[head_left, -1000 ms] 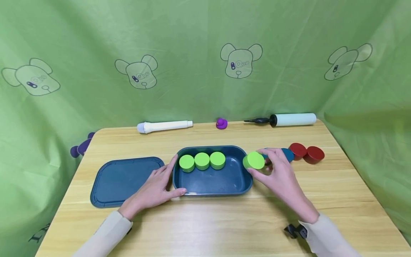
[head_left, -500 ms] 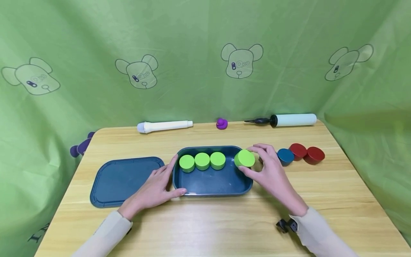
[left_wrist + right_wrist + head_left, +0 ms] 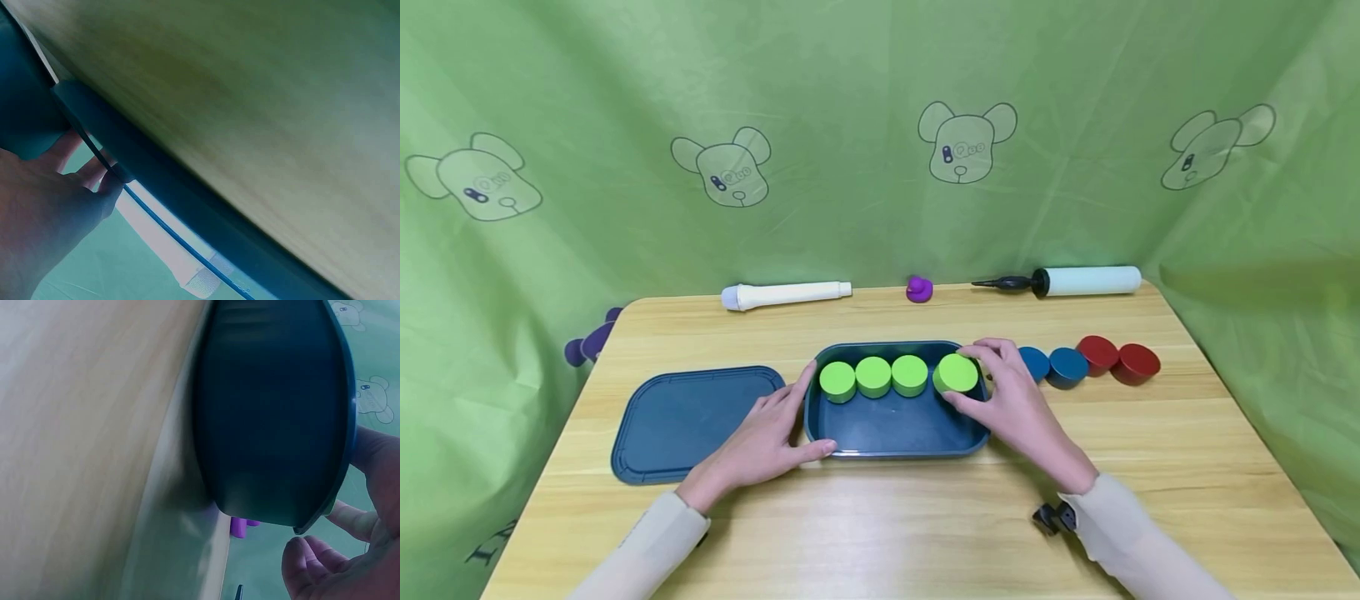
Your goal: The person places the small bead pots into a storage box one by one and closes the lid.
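Observation:
In the head view my right hand point(image 3: 1009, 398) pinches a lime-green round block point(image 3: 956, 372) between thumb and fingers, over the right end of the dark blue box point(image 3: 891, 433). Three like green blocks point(image 3: 873, 377) stand in a row along the box's back wall. My left hand point(image 3: 765, 439) rests at the box's left end, fingers spread along that side and thumb on the front rim. In the right wrist view the box's outer wall point(image 3: 275, 419) hides most of the held block, with my right hand point(image 3: 369, 531) beside the rim.
A blue lid point(image 3: 688, 425) lies left of the box. Two blue round blocks point(image 3: 1067, 367) and two red ones point(image 3: 1135, 364) stand to the right. Along the table's back edge lie a white toy microphone point(image 3: 786, 295), a purple duck point(image 3: 919, 289) and a hand pump point(image 3: 1090, 282).
My right hand has carried the green block leftward from the box's right edge to over its inside, uncovering the blue blocks. The left hand has stayed in place.

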`<state>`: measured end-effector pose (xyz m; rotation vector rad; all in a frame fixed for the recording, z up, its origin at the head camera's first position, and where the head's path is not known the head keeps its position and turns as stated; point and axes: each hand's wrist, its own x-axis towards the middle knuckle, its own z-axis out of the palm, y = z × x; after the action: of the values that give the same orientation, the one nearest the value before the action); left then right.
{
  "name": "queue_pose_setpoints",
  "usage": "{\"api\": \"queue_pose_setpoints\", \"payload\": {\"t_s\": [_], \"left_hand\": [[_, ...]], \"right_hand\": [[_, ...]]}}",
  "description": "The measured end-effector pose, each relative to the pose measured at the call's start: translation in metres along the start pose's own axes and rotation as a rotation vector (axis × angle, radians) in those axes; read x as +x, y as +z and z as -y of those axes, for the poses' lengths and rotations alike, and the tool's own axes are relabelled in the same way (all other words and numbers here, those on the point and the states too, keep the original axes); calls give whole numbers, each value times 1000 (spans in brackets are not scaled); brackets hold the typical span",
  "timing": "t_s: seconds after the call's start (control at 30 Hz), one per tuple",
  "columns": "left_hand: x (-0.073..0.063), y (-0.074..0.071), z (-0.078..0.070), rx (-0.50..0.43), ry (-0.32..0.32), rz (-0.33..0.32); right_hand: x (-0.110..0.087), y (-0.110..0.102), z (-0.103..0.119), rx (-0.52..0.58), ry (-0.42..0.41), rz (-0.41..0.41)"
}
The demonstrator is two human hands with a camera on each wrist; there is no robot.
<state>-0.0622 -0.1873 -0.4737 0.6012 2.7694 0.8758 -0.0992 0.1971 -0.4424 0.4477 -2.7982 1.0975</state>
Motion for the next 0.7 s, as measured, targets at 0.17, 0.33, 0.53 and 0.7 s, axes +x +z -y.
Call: {"api": "queue_pose_setpoints", "payload": {"t_s": [0.17, 0.33, 0.53, 0.7], "left_hand": [[0, -1, 0, 1, -7, 3], [-1, -1, -1, 7, -12, 1], [-3, -1, -3, 0, -15, 7], [-2, -1, -4, 1, -14, 6]], "right_hand": [[3, 2, 0, -30, -15, 19], [7, 6, 1, -58, -10, 46], [11, 10, 1, -101, -1, 69], [15, 11, 2, -135, 16, 96]]}}
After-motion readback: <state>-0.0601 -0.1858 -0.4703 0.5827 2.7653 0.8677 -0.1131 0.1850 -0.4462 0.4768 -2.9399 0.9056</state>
